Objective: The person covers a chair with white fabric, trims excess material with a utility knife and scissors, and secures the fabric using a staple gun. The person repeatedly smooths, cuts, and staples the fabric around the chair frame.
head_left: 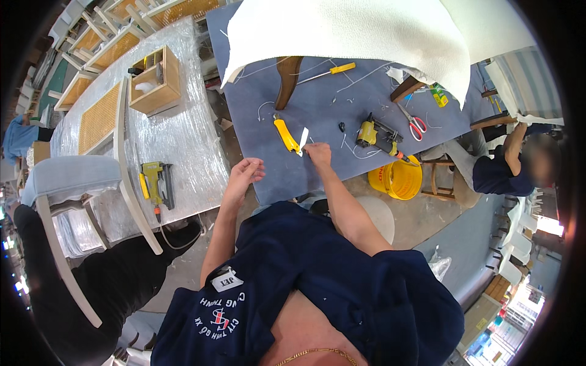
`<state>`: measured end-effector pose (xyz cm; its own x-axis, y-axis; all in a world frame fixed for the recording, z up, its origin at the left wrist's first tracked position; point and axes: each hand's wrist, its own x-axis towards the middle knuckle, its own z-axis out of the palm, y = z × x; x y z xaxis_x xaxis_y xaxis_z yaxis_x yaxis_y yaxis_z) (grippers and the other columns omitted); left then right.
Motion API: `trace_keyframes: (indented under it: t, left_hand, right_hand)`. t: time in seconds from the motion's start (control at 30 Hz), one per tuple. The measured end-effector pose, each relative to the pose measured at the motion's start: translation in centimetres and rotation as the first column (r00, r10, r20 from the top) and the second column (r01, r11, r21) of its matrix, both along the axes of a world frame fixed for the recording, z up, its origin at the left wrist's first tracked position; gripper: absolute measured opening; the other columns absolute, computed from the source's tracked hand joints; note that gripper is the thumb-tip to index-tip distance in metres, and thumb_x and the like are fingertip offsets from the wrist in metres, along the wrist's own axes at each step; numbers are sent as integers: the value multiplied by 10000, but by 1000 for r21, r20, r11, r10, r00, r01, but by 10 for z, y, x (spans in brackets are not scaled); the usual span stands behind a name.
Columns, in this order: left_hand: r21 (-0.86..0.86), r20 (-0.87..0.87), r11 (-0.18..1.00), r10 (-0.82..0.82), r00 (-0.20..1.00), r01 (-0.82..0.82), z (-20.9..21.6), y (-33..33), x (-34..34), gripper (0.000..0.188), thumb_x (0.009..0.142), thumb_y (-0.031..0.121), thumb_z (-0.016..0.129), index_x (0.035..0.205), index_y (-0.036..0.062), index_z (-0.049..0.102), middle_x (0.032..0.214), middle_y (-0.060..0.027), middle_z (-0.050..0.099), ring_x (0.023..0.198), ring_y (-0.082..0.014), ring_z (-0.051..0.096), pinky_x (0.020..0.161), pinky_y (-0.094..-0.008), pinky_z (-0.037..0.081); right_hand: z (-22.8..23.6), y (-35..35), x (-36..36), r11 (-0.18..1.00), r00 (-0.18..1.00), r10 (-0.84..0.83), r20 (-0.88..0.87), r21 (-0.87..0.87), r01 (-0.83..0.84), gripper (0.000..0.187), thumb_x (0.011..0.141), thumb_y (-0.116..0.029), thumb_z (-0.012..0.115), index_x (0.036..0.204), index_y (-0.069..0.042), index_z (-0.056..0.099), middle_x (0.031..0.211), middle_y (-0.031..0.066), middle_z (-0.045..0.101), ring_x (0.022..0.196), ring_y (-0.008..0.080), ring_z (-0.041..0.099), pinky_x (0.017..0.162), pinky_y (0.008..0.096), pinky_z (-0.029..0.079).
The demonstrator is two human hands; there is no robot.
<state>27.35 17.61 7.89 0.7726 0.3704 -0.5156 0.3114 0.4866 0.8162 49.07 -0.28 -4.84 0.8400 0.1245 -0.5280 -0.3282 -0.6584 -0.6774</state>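
Observation:
My left hand (245, 175) is raised just off the table's near edge, fingers loosely bent and apart, with nothing seen in them. My right hand (318, 155) is closed at the near edge of the grey-blue covered table (256, 137); whatever its fingertips pinch is too small to make out. Beside it lie yellow-handled pliers (284, 134), jaws pointing away from me. A narrow white scrap (303, 140) lies against their handle end, close to my right fingertips. Farther back, a chair covered in white fabric (348, 36) stands on the table on dark wooden legs (287, 82).
Right of my hand lie a yellow staple gun (375, 134), red-handled scissors (417, 127) and a yellow-handled screwdriver (339, 69). A yellow bucket (403, 179) stands below the edge. Left, a wrapped table bears a wooden box (160, 91) and another staple gun (159, 183). A co-worker (506, 168) sits at right.

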Motion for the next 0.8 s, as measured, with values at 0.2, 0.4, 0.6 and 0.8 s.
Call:
trace_keyframes:
  t: [0.2, 0.4, 0.6, 0.8]
  left_hand:
    - [34, -15, 999, -34, 999, 34, 0, 1, 17, 306, 1006, 329, 612, 1087, 39, 663, 982, -50, 666, 857, -132, 648, 773, -256, 507]
    - [102, 10, 995, -19, 1000, 18, 9, -3, 29, 300, 998, 306, 623, 1092, 25, 669, 971, -47, 674, 838, -123, 642, 768, -252, 504]
    - [436, -60, 889, -131, 990, 144, 4, -22, 54, 427, 940, 381, 692, 1137, 3, 705, 1043, -50, 707, 871, -123, 631, 784, -251, 488]
    - [83, -88, 981, -170, 982, 177, 33, -37, 74, 395, 938, 358, 698, 1143, 20, 714, 1091, -39, 695, 998, -122, 609, 837, -281, 484]
  right_hand:
    - [27, 26, 1, 963, 1000, -15, -26, -268, 8, 324, 659, -302, 775, 870, -57, 787, 912, 163, 757, 923, 324, 734, 856, 396, 564]
    - [7, 3, 16, 994, 986, 14, -165, 110, 4, 267, 729, -292, 817, 824, -54, 746, 716, 43, 659, 589, 172, 597, 533, 319, 450]
    - [134, -15, 1, 897, 883, 313, -351, 414, -153, 253, 809, -290, 827, 829, -80, 688, 629, -64, 491, 487, 36, 345, 432, 229, 215]
    - [183, -17, -7, 814, 804, 513, -302, 470, -342, 297, 810, -332, 827, 869, -68, 705, 667, -51, 537, 507, 40, 387, 435, 229, 236]
